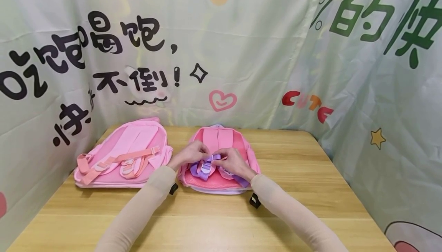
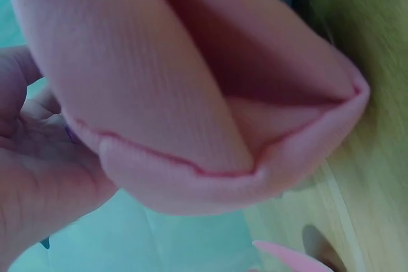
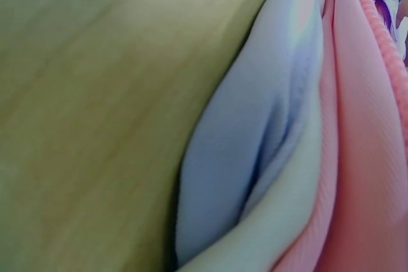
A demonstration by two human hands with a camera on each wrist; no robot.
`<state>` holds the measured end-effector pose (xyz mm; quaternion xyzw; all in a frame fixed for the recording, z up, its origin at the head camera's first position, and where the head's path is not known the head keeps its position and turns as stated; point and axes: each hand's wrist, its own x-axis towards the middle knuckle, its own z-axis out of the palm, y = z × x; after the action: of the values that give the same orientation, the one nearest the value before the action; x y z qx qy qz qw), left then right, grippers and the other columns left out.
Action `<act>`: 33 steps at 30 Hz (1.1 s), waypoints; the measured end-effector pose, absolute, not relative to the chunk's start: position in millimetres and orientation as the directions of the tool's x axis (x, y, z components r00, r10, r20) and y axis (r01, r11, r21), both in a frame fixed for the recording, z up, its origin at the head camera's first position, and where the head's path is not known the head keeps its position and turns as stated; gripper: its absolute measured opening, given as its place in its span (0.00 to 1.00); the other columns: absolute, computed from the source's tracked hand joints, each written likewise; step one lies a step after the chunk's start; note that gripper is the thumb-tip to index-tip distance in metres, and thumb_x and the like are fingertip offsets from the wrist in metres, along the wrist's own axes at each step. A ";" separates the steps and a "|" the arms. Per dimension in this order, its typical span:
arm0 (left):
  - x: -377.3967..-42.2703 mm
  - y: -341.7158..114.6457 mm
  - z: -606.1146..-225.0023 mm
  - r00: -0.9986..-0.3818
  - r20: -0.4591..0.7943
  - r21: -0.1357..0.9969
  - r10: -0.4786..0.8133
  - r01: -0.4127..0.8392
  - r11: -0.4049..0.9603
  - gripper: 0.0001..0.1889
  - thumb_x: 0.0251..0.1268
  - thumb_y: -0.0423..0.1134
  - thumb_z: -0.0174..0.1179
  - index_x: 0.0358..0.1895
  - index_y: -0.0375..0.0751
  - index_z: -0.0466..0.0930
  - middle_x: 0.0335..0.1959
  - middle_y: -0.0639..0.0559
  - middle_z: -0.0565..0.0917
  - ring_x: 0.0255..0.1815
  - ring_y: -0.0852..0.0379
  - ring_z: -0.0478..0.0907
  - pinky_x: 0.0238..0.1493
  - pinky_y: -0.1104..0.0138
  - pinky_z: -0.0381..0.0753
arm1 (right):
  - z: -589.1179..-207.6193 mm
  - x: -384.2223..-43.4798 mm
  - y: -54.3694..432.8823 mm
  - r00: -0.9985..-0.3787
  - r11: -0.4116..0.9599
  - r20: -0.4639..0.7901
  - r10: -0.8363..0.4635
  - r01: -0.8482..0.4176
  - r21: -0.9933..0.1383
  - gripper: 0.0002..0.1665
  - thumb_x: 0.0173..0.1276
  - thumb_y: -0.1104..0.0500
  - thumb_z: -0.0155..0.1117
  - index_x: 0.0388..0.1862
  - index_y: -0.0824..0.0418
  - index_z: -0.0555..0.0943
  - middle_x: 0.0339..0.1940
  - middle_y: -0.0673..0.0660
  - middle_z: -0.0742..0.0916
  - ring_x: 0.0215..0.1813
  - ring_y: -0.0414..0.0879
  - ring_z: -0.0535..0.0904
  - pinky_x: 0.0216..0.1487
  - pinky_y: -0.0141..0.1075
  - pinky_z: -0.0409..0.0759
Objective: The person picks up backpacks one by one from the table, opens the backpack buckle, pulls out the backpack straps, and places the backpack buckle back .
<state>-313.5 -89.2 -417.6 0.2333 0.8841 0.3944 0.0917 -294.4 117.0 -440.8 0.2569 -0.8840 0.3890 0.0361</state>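
A pink backpack (image 1: 225, 139) with lavender edging lies back-side up in the middle of the table. My left hand (image 1: 194, 152) and right hand (image 1: 235, 162) meet over its lower back, each pinching the purple strap (image 1: 216, 157) between thumb and fingers. Just below them sits a white plastic buckle (image 1: 206, 167) on a purple loop. In the left wrist view, the backpack's open pink side pocket (image 2: 153, 93) fills the middle and partly covers my left hand (image 2: 48, 170). The right wrist view shows the backpack's lavender side panel (image 3: 236, 138); my right hand's grip is mostly out of frame.
To the left lies a second, paler pink backpack (image 1: 119, 140), with orange straps (image 1: 132, 154) across its back. Both bags rest on the wooden table (image 1: 290, 160). Printed fabric curtains (image 1: 255, 52) hang close around the table's back and sides.
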 end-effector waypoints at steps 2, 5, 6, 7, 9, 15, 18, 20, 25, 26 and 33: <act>-313.9 -90.6 -418.1 -0.870 0.013 0.751 0.492 0.334 0.570 0.06 0.63 0.32 0.61 0.34 0.37 0.88 0.23 0.54 0.83 0.23 0.63 0.74 0.29 0.70 0.73 | -441.0 -294.6 116.9 -0.865 0.566 0.263 -0.427 -0.483 -0.668 0.11 0.59 0.54 0.74 0.42 0.51 0.88 0.35 0.45 0.88 0.41 0.38 0.84 0.43 0.33 0.81; -314.4 -93.8 -416.6 -0.861 -0.004 0.761 0.508 0.327 0.560 0.06 0.64 0.34 0.62 0.36 0.37 0.88 0.24 0.54 0.83 0.24 0.63 0.74 0.29 0.70 0.74 | -441.2 -294.5 117.2 -0.864 0.562 0.265 -0.428 -0.484 -0.671 0.11 0.60 0.54 0.74 0.42 0.51 0.88 0.35 0.45 0.88 0.41 0.39 0.84 0.43 0.32 0.81; -314.5 -94.8 -415.6 -0.860 -0.009 0.760 0.510 0.326 0.563 0.06 0.64 0.35 0.62 0.36 0.38 0.88 0.24 0.54 0.84 0.24 0.63 0.75 0.30 0.70 0.75 | -441.3 -294.4 117.4 -0.864 0.560 0.267 -0.428 -0.485 -0.671 0.11 0.60 0.54 0.74 0.42 0.51 0.88 0.35 0.45 0.88 0.41 0.39 0.84 0.43 0.32 0.81; -314.6 -95.8 -414.6 -0.860 -0.012 0.757 0.511 0.326 0.567 0.06 0.64 0.35 0.62 0.36 0.38 0.88 0.25 0.54 0.84 0.25 0.63 0.75 0.31 0.70 0.75 | -441.3 -294.4 117.6 -0.864 0.558 0.267 -0.426 -0.484 -0.674 0.11 0.60 0.54 0.74 0.42 0.52 0.88 0.35 0.45 0.88 0.41 0.39 0.84 0.42 0.32 0.81; -314.7 -97.4 -413.0 -0.862 -0.014 0.746 0.507 0.329 0.579 0.06 0.64 0.35 0.63 0.37 0.39 0.88 0.27 0.54 0.86 0.28 0.63 0.76 0.35 0.69 0.76 | -441.3 -294.2 118.0 -0.867 0.558 0.267 -0.421 -0.479 -0.678 0.10 0.60 0.54 0.74 0.41 0.51 0.88 0.35 0.45 0.88 0.41 0.39 0.84 0.42 0.32 0.81; -314.4 -95.0 -413.2 -0.865 0.000 0.732 0.502 0.342 0.589 0.06 0.63 0.34 0.63 0.36 0.39 0.88 0.29 0.52 0.87 0.29 0.62 0.77 0.36 0.70 0.77 | -441.7 -295.0 118.1 -0.873 0.572 0.262 -0.410 -0.470 -0.672 0.12 0.59 0.53 0.74 0.42 0.51 0.88 0.36 0.45 0.89 0.41 0.39 0.85 0.42 0.31 0.81; -312.9 -91.0 -414.9 -0.862 0.016 0.739 0.507 0.352 0.574 0.05 0.62 0.33 0.62 0.36 0.37 0.88 0.29 0.51 0.87 0.28 0.62 0.77 0.34 0.70 0.76 | -442.3 -294.5 117.7 -0.873 0.573 0.260 -0.413 -0.471 -0.670 0.13 0.59 0.53 0.74 0.43 0.51 0.88 0.37 0.46 0.89 0.41 0.39 0.85 0.42 0.31 0.81; -311.1 -88.9 -415.4 -0.863 0.017 0.748 0.506 0.347 0.566 0.05 0.61 0.32 0.63 0.36 0.37 0.88 0.29 0.50 0.87 0.28 0.62 0.77 0.34 0.70 0.75 | -443.0 -293.9 117.5 -0.871 0.575 0.261 -0.416 -0.474 -0.667 0.13 0.59 0.53 0.75 0.43 0.52 0.88 0.37 0.46 0.89 0.41 0.39 0.84 0.42 0.31 0.81; -308.5 -88.9 -416.0 -0.865 0.011 0.769 0.502 0.328 0.549 0.06 0.60 0.32 0.63 0.36 0.35 0.88 0.29 0.49 0.88 0.28 0.62 0.77 0.34 0.70 0.76 | -444.3 -292.1 117.5 -0.862 0.568 0.271 -0.427 -0.489 -0.661 0.12 0.59 0.53 0.75 0.42 0.52 0.88 0.37 0.46 0.89 0.41 0.38 0.84 0.42 0.31 0.81; -308.8 -89.7 -416.5 -0.864 0.007 0.771 0.503 0.325 0.548 0.06 0.61 0.33 0.64 0.36 0.35 0.88 0.29 0.49 0.87 0.28 0.62 0.77 0.33 0.70 0.76 | -444.4 -291.9 117.7 -0.862 0.568 0.270 -0.429 -0.490 -0.662 0.12 0.59 0.53 0.75 0.42 0.52 0.88 0.37 0.46 0.89 0.41 0.38 0.84 0.42 0.31 0.81; -312.1 -95.9 -413.2 -0.871 -0.017 0.769 0.490 0.302 0.564 0.07 0.62 0.34 0.63 0.38 0.36 0.88 0.30 0.50 0.87 0.29 0.62 0.78 0.35 0.70 0.78 | -441.6 -293.2 118.3 -0.865 0.566 0.268 -0.424 -0.484 -0.668 0.12 0.59 0.53 0.75 0.42 0.52 0.87 0.36 0.46 0.89 0.41 0.38 0.84 0.42 0.31 0.81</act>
<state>-312.1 -95.9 -413.2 0.2260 0.8768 0.4086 0.1152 -293.2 118.3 -441.6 0.2568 -0.8840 0.3887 0.0385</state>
